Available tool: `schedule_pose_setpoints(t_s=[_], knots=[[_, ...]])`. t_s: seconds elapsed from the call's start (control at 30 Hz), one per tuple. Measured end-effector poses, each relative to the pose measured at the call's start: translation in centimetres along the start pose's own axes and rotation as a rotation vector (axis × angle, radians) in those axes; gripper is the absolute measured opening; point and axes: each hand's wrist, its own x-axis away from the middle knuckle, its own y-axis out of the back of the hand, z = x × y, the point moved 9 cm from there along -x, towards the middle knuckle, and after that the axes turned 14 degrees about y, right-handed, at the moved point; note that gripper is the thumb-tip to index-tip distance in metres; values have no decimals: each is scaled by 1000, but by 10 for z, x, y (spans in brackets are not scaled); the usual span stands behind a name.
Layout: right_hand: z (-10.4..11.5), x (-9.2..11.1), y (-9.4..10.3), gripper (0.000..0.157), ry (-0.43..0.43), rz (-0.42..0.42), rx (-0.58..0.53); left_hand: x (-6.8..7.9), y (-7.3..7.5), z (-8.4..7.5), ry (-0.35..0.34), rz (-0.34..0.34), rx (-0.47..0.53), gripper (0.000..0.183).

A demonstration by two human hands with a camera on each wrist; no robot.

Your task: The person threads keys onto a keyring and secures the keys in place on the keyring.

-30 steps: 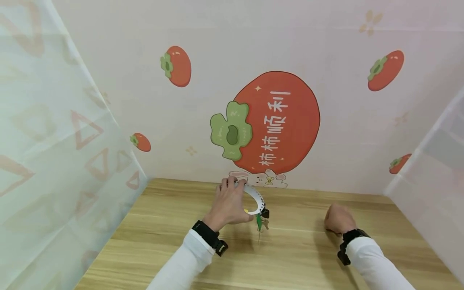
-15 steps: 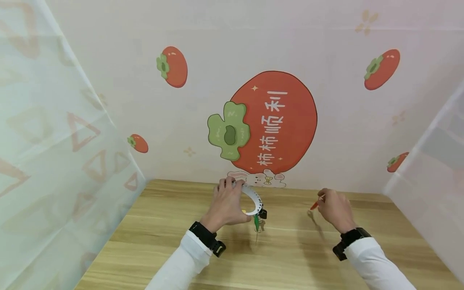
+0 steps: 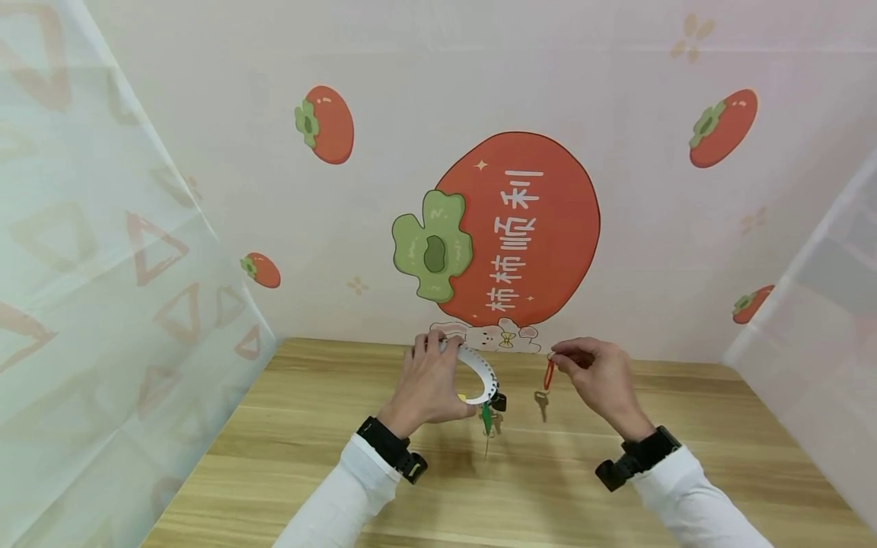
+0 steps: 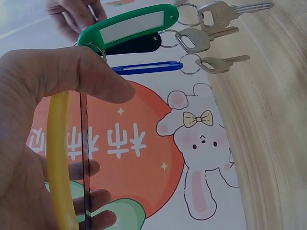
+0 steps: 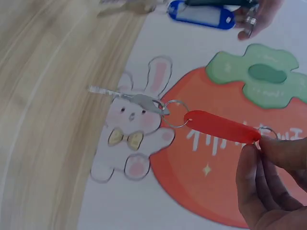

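Note:
My left hand (image 3: pixel 428 388) grips a white curved, ring-like piece (image 3: pixel 489 376) with small holes along its edge. A yellow curved bar (image 4: pixel 58 158) crosses my palm in the left wrist view. Below my thumb hang a green key tag (image 4: pixel 129 28), a black key tag (image 4: pixel 136 44) and a blue key tag (image 4: pixel 149 67), each with a key on a ring. My right hand (image 3: pixel 603 379) pinches the top end of a red key tag (image 5: pixel 220 127), from which a key (image 5: pixel 139 100) dangles. The red tag is apart from the white piece.
A wooden tabletop (image 3: pixel 308 441) lies beneath both hands. Behind it rises a white backdrop (image 3: pixel 630 251) printed with persimmons and a rabbit. Patterned white sheets stand at the left side (image 3: pixel 103 342) and right side (image 3: pixel 815 380).
My right hand has risen from the table and moved left, bringing the red tag and its key into view near the white piece. My left hand has stayed almost still.

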Motion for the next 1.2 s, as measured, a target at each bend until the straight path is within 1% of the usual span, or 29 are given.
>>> schedule_pose_setpoints(t_s=[0.2, 0.33, 0.4, 0.63, 0.73, 0.83, 0.93, 1.07, 1.2], knots=[[13, 0, -11, 13, -29, 38, -163, 0, 1, -3, -6, 11, 9, 99], [20, 1, -17, 14, -4, 49, -208, 0, 1, -5, -4, 20, 10, 100], [24, 1, -19, 16, 25, 49, -194, 0, 2, -6, -6, 21, 9, 100], [37, -1, -22, 14, 136, 22, -59, 1, 3, -11, -18, 13, 10, 99], [41, -2, -26, 14, 182, 43, -20, 1, 3, -12, -21, 17, 13, 98], [45, -3, -32, 15, 209, 78, -12, 0, 2, -13, -26, 24, 20, 98], [45, -3, -38, 15, 208, 109, -11, 0, 2, -14, -31, 31, 16, 98], [45, -6, -43, 16, 179, 143, -16, 0, 2, -15, -41, 35, 10, 100], [44, -8, -45, 13, 153, 171, -49, 1, 2, -16, -49, 41, 2, 101]])
